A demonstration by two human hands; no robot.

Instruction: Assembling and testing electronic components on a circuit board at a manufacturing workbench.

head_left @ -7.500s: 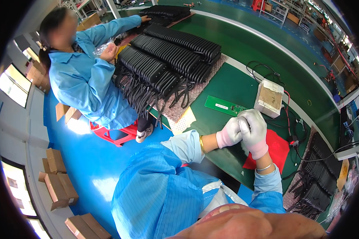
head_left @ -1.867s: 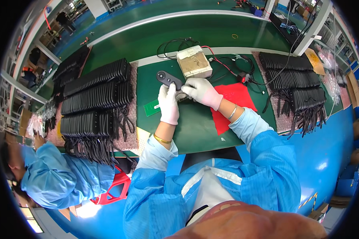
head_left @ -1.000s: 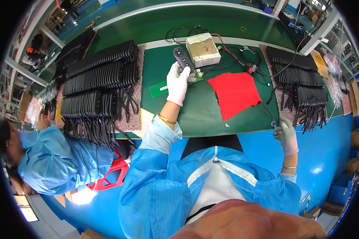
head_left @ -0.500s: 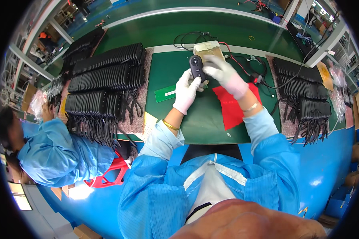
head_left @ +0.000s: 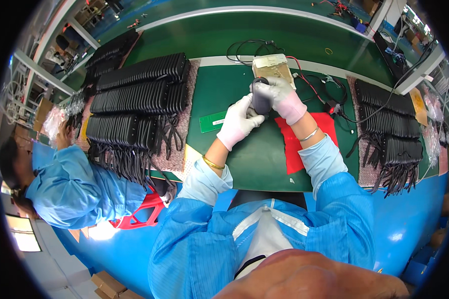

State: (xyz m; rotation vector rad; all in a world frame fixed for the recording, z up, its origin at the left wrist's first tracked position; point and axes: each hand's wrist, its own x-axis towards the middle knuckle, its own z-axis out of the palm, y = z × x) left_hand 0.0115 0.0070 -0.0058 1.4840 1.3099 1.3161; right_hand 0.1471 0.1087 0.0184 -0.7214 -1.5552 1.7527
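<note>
A black oblong remote control (head_left: 262,101) is held up over the green bench (head_left: 244,159), blurred, with no buttons discernible on the side facing me. My right hand (head_left: 286,99), in a white glove, pinches its upper end. My gloved left hand (head_left: 238,122) is closed about its lower left edge, thumb in front; some of those fingers are hidden behind it. Just beyond the hands sits a beige box-like block (head_left: 274,70) with a pale top. A red cloth (head_left: 297,149) lies beneath my right wrist, and a green card with a white label (head_left: 212,121) is left of my left hand.
Rows of black strapped devices (head_left: 129,97) stand on bubble wrap at left, with more rows (head_left: 389,117) at right. Red and black cables (head_left: 329,99) trail across the right back. A co-worker in blue (head_left: 80,184) sits at left, handling plastic bags.
My right hand has come onto the remote control, which has turned so its buttons no longer show. The hands sit slightly further right and lower in view.
</note>
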